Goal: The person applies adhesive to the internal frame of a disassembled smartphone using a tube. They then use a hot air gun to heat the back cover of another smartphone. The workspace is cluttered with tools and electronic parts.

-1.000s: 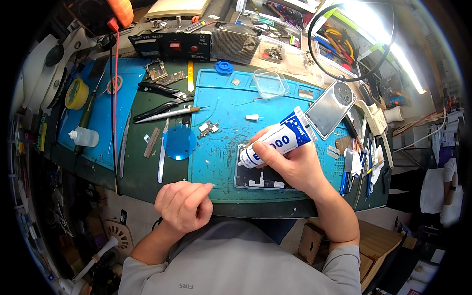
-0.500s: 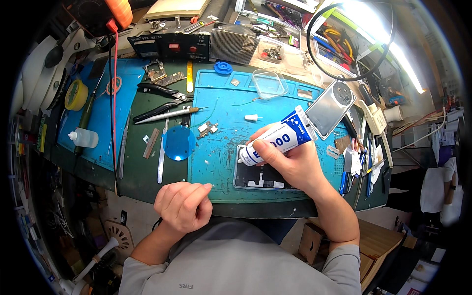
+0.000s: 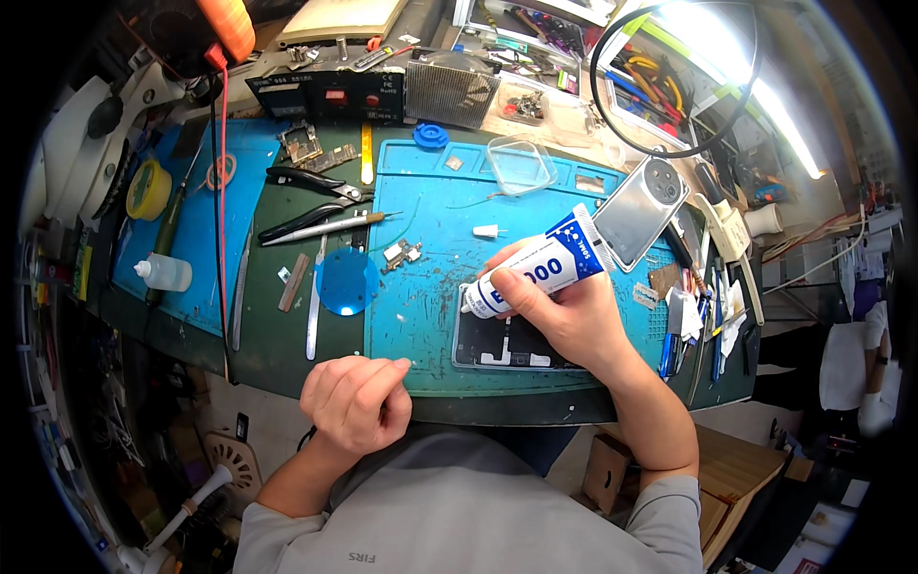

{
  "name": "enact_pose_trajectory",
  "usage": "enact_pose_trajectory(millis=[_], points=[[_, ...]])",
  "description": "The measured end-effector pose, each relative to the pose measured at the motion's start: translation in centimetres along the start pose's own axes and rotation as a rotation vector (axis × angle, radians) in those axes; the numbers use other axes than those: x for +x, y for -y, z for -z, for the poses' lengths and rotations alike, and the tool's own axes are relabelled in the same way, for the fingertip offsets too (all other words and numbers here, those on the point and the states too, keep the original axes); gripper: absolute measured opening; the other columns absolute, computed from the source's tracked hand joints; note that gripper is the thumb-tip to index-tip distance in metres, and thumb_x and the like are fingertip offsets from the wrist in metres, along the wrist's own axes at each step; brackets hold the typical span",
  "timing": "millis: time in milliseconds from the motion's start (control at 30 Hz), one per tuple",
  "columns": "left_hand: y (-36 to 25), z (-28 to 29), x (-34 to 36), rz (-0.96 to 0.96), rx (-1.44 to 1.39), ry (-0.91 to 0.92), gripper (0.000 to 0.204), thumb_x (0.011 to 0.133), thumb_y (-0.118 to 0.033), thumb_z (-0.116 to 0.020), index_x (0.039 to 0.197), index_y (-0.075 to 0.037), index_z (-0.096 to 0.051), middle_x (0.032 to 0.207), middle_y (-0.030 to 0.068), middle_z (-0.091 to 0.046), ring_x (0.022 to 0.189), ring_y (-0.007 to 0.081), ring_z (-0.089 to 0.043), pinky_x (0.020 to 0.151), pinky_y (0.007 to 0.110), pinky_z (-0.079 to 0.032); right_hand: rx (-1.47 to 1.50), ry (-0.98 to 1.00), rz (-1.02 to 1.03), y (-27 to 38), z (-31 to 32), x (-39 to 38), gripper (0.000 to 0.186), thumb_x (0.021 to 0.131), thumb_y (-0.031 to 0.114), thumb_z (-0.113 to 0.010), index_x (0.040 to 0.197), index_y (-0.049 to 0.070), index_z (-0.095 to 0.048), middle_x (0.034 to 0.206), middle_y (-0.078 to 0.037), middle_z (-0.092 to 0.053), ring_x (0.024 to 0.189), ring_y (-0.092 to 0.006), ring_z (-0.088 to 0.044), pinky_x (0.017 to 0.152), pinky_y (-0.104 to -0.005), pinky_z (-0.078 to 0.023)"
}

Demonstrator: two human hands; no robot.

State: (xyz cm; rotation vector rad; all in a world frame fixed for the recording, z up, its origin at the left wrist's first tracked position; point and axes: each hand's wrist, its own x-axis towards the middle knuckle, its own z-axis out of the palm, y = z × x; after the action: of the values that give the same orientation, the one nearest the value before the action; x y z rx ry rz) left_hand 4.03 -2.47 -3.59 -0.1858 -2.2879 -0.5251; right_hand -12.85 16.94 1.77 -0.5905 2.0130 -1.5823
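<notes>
Nearest, the left hand (image 3: 352,402) hung to the near left of the dark phone panel (image 3: 488,342), fingers curled together, nothing visible in them. The right hand (image 3: 564,320), nearer of the 2 to the panel, stood over its right half, thumb and fingers wrapped around a white-and-blue tube (image 3: 547,275). The tube's long axis slanted from its nozzle, near the panel's far left corner, to a flat blue end beyond its far right; I could not tell whether the nozzle touched. Hand and tube masked much of the panel. A blue disc (image 3: 346,283) lay left of the panel, a white cone (image 3: 486,231) beyond it, a clear phone case (image 3: 639,218) to its far right, a clear box (image 3: 521,165) farthest; none stood between nozzle and panel.
</notes>
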Motion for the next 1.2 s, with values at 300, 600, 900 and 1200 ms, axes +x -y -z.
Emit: enact_pose_trajectory(millis=[300, 600, 900, 1200], points=[[-0.1, -0.1, -0.1, 0.001, -0.024, -0.003, 0.027, 0.076, 0.003, -0.064, 0.101, -0.006, -0.067, 0.079, 0.0027, -0.066, 0.068, 0.0216, -0.062, 0.062, 0.032, -0.047, 0.052, -0.076, 0.075, -0.9, -0.4, 0.3, 0.024, 0.092, 0.025, -0.077, 0.099, 0.001, -0.073, 0.077, -0.006, -0.073, 0.068, -0.0092, -0.068, 0.062, -0.0259, -0.055], [-1.8, 0.7, 1.7, 0.014, -0.090, 0.254, 0.037, 0.078, -0.023, -0.079, 0.114, -0.014, -0.076, 0.091, -0.0019, -0.055, 0.082, 0.0188, -0.052, 0.075, 0.036, -0.041, 0.053, -0.038, 0.034, -0.5, -0.2, 0.2, 0.021, 0.095, 0.018, -0.074, 0.105, 0.000, -0.070, 0.090, -0.007, -0.072, 0.079, -0.0114, -0.069, 0.066, -0.0258, -0.057], [-3.6, -0.5, 2.3, 0.009, -0.020, 0.363, 0.046, 0.086, -0.044, -0.074, 0.121, -0.014, -0.074, 0.097, -0.0011, -0.050, 0.093, 0.0183, -0.045, 0.084, 0.036, -0.036, 0.091, -0.096, 0.088, -1.0, -0.4, 0.3, 0.025, 0.093, 0.025, -0.077, 0.101, 0.001, -0.072, 0.080, -0.007, -0.074, 0.071, -0.0092, -0.068, 0.063, -0.0265, -0.055], [-3.6, -0.8, 2.0, -0.009, 0.041, 0.392, 0.051, 0.086, -0.050, -0.072, 0.122, -0.015, -0.074, 0.096, -0.0006, -0.047, 0.094, 0.0202, -0.041, 0.087, 0.039, -0.033, 0.067, -0.096, 0.091, -0.6, -0.4, 0.4, 0.025, 0.093, 0.025, -0.076, 0.100, 0.002, -0.072, 0.080, -0.006, -0.074, 0.070, -0.0093, -0.069, 0.063, -0.0265, -0.055]])
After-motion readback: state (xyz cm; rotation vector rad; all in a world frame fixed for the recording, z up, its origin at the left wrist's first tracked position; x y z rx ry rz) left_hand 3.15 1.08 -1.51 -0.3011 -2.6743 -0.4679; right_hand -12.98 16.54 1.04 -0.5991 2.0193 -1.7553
